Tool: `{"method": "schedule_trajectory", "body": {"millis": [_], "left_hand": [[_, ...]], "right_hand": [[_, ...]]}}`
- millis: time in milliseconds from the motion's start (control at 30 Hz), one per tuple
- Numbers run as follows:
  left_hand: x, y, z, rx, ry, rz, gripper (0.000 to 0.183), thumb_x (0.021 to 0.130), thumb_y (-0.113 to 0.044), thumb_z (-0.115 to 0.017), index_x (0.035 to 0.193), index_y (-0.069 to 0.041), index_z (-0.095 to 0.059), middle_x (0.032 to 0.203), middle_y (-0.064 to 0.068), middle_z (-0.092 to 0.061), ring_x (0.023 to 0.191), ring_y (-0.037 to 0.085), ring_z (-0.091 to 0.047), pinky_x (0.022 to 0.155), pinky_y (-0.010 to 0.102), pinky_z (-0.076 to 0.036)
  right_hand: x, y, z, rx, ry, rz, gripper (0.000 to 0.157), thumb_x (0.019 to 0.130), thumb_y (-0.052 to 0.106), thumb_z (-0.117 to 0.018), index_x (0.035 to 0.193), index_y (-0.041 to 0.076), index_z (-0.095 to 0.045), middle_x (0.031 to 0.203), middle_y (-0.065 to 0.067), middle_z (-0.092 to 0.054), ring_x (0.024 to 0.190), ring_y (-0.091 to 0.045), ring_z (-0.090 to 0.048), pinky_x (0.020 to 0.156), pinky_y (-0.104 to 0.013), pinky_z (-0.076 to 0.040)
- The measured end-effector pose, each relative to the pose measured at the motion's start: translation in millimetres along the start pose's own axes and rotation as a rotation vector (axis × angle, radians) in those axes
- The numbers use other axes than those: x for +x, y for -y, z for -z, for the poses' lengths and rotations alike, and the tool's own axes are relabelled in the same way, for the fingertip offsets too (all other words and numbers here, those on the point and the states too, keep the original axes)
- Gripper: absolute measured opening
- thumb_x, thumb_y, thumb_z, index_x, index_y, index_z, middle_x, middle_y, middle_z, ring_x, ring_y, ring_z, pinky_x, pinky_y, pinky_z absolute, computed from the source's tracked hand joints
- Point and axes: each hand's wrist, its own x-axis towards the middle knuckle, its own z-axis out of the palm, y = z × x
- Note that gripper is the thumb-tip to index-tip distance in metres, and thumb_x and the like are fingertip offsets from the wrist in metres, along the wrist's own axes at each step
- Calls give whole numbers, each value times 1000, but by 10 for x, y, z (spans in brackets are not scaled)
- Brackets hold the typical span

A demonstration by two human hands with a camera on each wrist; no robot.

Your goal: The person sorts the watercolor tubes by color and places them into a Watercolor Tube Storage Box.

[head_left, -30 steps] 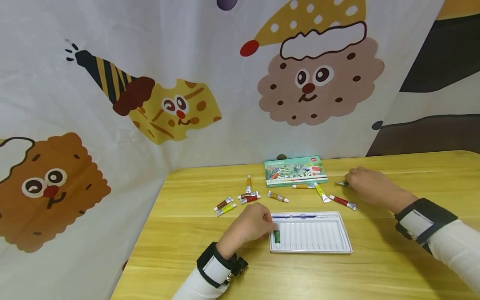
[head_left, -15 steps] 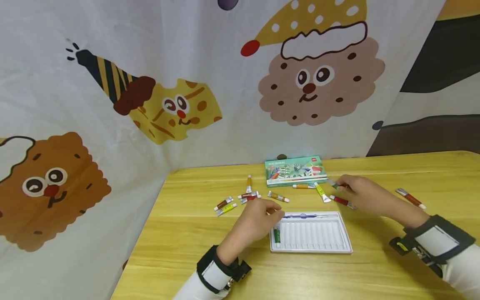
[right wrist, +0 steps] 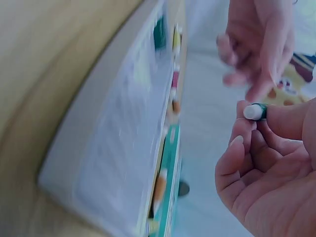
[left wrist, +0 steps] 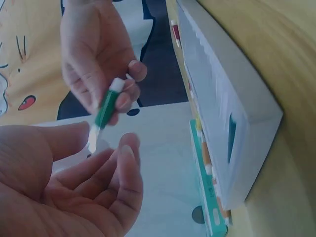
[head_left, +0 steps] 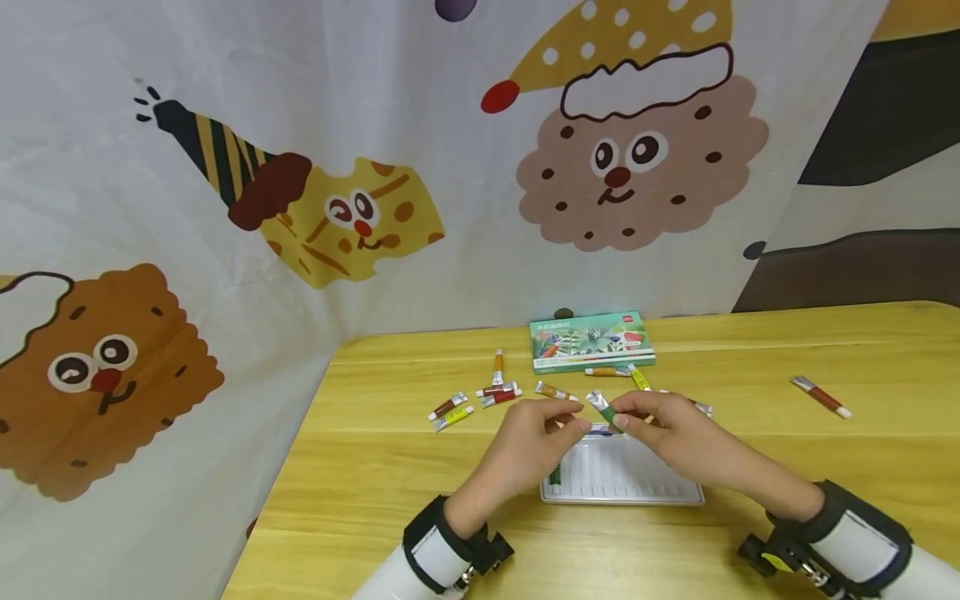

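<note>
In the head view, my right hand (head_left: 686, 437) pinches a green paint tube (head_left: 606, 412) above the tray, between thumb and fingers. The tube's silver crimped end points toward my left hand (head_left: 528, 442). That hand is held with thumb and fingers apart, close to the silver end; the left wrist view shows nothing gripped in it. Below both hands lies the white plastic tray (head_left: 622, 502) with narrow slots. Another green paint tube (head_left: 555, 477) sits in its leftmost slot, partly covered by my left hand. A thin blue paintbrush (head_left: 600, 432) lies along the tray's back, mostly hidden.
A teal paint box (head_left: 592, 343) lies at the table's back, by the printed curtain (head_left: 480, 275). Several loose paint tubes lie left of and behind the tray, including a yellow tube (head_left: 453, 419) and an ochre tube (head_left: 498, 367). A red-brown tube (head_left: 822, 397) lies far right.
My right hand has come left from beside the box with the green tube, uncovering the red-brown tube. My left hand has moved off the tube in the tray, slightly right.
</note>
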Motion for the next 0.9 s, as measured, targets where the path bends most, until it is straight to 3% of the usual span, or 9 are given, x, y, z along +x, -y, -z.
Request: {"method": "schedule_trajectory", "body": {"millis": [200,467,600,700,900], "left_hand": [[2,28,-15,-149,-27,-7,16,91,-27,-63,98,-14,-69,82,-2,-66,68,8,-59,55,20,-48],[-8,-7,-3,-277,-50,75,13,87,-24,-67,86,-11,-70,74,7,-68,66,17,-62,52,23,-47],[-1,-17,22,-253,-68,111,12,85,-21,-69,84,-10,-71,74,7,-70,64,18,-64,53,25,-51],[4,-1,44,-166,-85,140,8,83,-19,-70,80,-11,-70,70,2,-69,59,13,-61,49,22,-47],[15,68,57,-69,-47,228,7,80,-15,-71,74,-12,-69,63,-2,-64,53,9,-55,43,21,-38]], "right_hand": [[-15,131,-160,72,-23,27,18,94,24,-59,104,12,-66,93,0,-66,81,-17,-57,65,-32,-51],[-23,186,-245,110,-70,-30,15,90,28,-63,95,15,-68,81,-5,-67,76,-23,-61,64,-35,-51],[-55,145,-167,-5,-118,-4,12,90,27,-64,89,16,-69,76,-2,-66,68,-17,-57,57,-32,-49],[-104,46,-25,-157,-166,-3,11,89,23,-65,87,13,-69,72,0,-63,62,-14,-50,50,-29,-45],[-274,-262,236,-411,-166,-103,12,86,23,-68,77,14,-68,57,4,-50,52,-13,-41,46,-27,-33]]}}
